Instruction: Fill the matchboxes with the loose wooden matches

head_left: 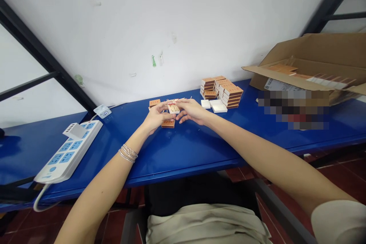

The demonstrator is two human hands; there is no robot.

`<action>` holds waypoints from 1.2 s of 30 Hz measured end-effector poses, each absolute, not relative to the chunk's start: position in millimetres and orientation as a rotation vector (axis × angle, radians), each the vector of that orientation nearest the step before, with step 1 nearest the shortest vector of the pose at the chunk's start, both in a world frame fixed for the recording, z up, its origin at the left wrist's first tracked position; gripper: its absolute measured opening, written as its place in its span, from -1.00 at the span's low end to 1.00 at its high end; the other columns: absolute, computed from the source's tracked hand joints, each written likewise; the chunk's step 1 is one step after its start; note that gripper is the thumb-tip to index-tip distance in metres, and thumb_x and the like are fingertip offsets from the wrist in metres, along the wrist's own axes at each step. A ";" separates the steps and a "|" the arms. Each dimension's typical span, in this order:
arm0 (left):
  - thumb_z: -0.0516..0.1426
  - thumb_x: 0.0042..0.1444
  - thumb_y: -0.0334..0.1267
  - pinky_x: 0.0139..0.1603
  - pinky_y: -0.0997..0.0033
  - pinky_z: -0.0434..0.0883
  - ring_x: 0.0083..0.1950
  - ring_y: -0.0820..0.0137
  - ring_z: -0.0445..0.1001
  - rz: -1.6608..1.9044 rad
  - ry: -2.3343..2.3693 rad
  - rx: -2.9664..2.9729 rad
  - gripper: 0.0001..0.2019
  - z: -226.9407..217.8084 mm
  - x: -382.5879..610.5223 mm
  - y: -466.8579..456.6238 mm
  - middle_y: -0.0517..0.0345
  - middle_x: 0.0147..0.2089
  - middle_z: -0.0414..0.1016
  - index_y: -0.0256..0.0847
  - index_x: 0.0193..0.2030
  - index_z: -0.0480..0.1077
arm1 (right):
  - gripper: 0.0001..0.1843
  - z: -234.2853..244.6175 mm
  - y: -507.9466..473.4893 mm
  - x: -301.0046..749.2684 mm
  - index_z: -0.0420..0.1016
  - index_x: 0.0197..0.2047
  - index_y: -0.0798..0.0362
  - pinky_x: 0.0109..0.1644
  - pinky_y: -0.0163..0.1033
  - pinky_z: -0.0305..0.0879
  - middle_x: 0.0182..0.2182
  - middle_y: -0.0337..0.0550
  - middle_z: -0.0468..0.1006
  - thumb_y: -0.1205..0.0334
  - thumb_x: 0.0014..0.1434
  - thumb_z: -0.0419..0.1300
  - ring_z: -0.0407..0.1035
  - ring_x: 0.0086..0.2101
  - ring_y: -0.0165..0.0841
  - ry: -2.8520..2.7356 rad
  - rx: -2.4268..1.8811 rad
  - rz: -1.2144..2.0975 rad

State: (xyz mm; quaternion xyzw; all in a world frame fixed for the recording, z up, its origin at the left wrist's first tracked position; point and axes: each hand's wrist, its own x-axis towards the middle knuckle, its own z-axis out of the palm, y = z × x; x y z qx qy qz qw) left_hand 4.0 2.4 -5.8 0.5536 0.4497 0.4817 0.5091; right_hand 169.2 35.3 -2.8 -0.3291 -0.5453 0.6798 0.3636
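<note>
Above the blue table, a small white matchbox tray [174,109] full of matches is held tilted, its open side facing me. My left hand [156,119] grips the tray's left side between thumb and fingers. At its right side is my right hand [194,111], thumb and fingertips closed on the edge and the lower fingers loosely curled. An orange-brown matchbox [168,124] lies just beneath the tray. Another matchbox [154,102] sits behind my left hand. Loose matches lie behind both hands, partly hidden by them.
Stacked matchboxes [228,91] stand by the wall, with two white trays [219,106] in front. An open cardboard box [311,51] holding more matchbox parts is at the right. A power strip [68,152] lies left, near a small white-and-blue item [102,111].
</note>
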 end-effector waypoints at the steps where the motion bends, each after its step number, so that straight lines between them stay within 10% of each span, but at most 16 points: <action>1: 0.38 -0.25 -0.43 -0.20 0.33 0.50 -0.32 0.43 0.54 1.165 1.084 1.306 -0.40 -5.0 3.9 2.0 -0.08 0.00 0.53 -0.28 0.03 0.44 | -0.86 -3.4 36.8 170.0 0.40 -0.14 0.11 -0.59 -0.28 0.44 -0.45 -0.11 0.54 0.25 0.25 0.14 0.45 -0.58 -0.39 -1.405 -0.861 1.743; 25: 0.40 -0.31 -0.42 0.00 0.21 0.43 -0.16 0.31 0.56 1.233 1.070 1.259 -0.40 -13.7 17.5 1.4 0.03 -0.18 0.58 -0.29 -0.02 0.42 | -0.87 -3.0 43.8 175.3 0.50 -0.20 0.16 -0.60 -0.31 0.47 -0.35 -0.04 0.56 0.30 0.20 0.19 0.42 -0.53 -0.43 -1.413 -0.970 1.607; 36: 0.42 -0.33 -0.28 -0.38 0.49 0.37 -0.43 0.47 0.48 1.366 1.492 1.598 -0.37 -18.4 19.7 1.5 0.26 -0.36 0.47 -0.20 -0.14 0.19 | -0.55 -10.6 42.0 173.2 0.47 -0.11 0.16 -0.51 -0.33 0.49 -0.30 -0.04 0.63 0.17 -0.06 0.41 0.52 -0.44 -0.35 -1.795 -1.049 1.141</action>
